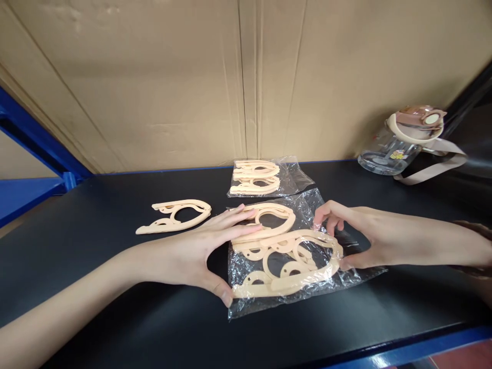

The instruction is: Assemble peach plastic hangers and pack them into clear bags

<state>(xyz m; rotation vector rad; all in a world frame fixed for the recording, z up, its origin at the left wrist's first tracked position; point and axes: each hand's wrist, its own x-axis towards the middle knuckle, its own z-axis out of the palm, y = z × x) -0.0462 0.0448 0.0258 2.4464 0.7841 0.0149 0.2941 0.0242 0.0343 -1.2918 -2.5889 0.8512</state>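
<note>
A clear plastic bag [253,307] with cream folding hangers [292,238] inside lies in front of me. My left hand [192,256] is spread over the bag's left side. Its fingers rest on the upper hanger, and its thumb touches the lower left corner. At the right end, my right hand [349,228] has its fingers curled on the film and its thumb against the rounded end of the lower hanger. Left of the bag, a loose folded hanger [192,223] lies on the black surface [154,318].
Behind the bag, a second clear bag [294,177] holds more folded hangers [255,169]. A transparent bottle [403,146] with a brown lid and a strap stands at the back right. Brown cardboard [172,87] forms the back wall, and a blue frame [38,133] edges the left side.
</note>
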